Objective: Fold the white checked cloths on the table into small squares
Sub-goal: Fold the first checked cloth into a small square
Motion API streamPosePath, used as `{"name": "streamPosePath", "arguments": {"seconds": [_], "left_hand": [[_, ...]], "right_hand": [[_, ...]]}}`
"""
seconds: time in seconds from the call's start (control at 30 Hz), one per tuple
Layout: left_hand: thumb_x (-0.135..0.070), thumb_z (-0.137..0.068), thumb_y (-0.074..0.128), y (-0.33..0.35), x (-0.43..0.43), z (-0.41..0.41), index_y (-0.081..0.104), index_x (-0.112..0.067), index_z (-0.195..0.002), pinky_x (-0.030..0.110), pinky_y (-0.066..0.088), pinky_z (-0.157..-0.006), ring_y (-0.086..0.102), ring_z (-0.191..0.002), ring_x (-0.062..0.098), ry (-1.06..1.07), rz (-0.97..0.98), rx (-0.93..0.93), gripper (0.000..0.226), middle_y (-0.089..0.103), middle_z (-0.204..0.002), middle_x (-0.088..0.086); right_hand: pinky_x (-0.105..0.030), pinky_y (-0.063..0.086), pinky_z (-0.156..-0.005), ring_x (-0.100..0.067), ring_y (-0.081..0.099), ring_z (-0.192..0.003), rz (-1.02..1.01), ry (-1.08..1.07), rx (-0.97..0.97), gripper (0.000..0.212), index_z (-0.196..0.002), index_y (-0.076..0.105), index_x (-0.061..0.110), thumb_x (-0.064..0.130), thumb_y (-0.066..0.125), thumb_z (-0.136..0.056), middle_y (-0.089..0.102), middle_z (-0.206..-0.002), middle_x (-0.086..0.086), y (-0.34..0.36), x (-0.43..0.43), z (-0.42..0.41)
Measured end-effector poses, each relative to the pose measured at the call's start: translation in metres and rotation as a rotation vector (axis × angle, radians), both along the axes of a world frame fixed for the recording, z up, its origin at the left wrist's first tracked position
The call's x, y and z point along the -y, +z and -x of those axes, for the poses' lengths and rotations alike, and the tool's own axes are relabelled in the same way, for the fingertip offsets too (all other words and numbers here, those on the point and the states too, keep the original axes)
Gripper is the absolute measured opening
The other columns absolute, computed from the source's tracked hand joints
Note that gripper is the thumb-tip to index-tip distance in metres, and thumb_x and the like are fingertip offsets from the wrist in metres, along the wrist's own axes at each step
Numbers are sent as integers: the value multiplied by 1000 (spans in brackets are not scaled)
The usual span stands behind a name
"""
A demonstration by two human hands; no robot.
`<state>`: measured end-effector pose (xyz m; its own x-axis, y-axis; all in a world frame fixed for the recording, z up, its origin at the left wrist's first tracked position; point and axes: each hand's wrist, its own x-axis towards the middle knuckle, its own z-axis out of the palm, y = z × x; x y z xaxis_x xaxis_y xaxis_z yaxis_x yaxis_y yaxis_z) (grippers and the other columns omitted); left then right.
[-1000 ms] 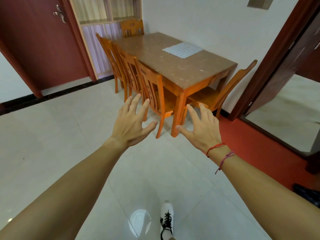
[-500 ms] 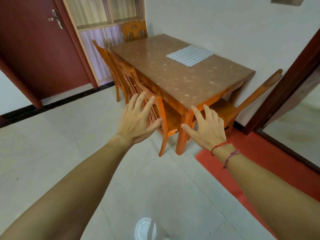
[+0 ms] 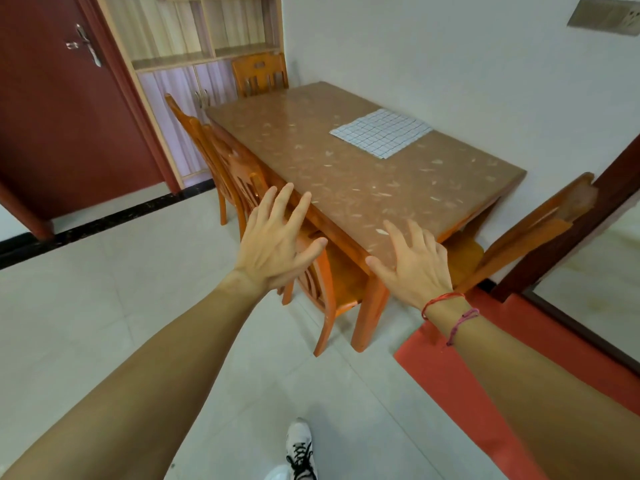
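Hands: both bare and holding nothing. The left hand (image 3: 273,244) hangs with fingers spread in front of the chair row. The right hand (image 3: 415,265) is spread the same way over the table's near corner; whether it touches the top I cannot tell.
Cloth: one white checked cloth with thin dark grid lines (image 3: 381,132) lies flat and unfolded on the far part of the table, near the wall-side edge and well apart from both hands. I see no second cloth.
Table: a long brown speckled table on orange wooden legs (image 3: 346,192) stands beside the white wall.
Chairs: orange wooden chairs (image 3: 225,161) are tucked along the open long side, with another at each end.
Floor: pale tiles, with a red floor mat (image 3: 467,375) near the right end.
Step in hand: the approach, by my reading; no fold is begun.
Doing it well: stand where both hands reach the cloth without stretching over chair backs. Pinch two neighbouring corners and lay them on the opposite pair, matching the grid lines. Flatten the crease with a palm before halving again.
Risk: the glossy top may let the cloth slide.
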<state>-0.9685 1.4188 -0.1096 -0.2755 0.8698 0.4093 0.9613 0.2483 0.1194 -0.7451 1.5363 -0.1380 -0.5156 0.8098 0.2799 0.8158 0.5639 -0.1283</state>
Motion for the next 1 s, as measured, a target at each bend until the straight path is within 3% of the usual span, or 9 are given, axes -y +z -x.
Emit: {"name": "streamPosePath", "arguments": {"seconds": [0.47,0.73,1.0], "left_hand": [[-73,-90,27,-10,-170,109,26,-26,-152,48,24,-115,18,-146,33,-144,58,-2,78,22,-160,8],[-72,-91,28,-25,-261,144,23,-29,-153,50,19,-116,13,-148,31,-163,90,22,75,19,-161,6],[-68,-89,30,-27,-386,176,26,-24,-152,57,24,-113,11,-147,33,-154,171,47,77,18,-160,9]], "right_hand": [[-52,32,-104,-33,31,-133,27,-149,7,69,-147,22,38,71,23,-85,26,-151,-11,16,-141,99],[-51,35,-101,-31,34,-132,13,-166,19,64,-145,26,36,63,37,-87,29,-150,-10,2,-235,132],[-48,37,-99,-27,40,-125,52,-154,-37,62,-142,31,36,59,44,-86,35,-145,-7,-16,-364,175]]}}
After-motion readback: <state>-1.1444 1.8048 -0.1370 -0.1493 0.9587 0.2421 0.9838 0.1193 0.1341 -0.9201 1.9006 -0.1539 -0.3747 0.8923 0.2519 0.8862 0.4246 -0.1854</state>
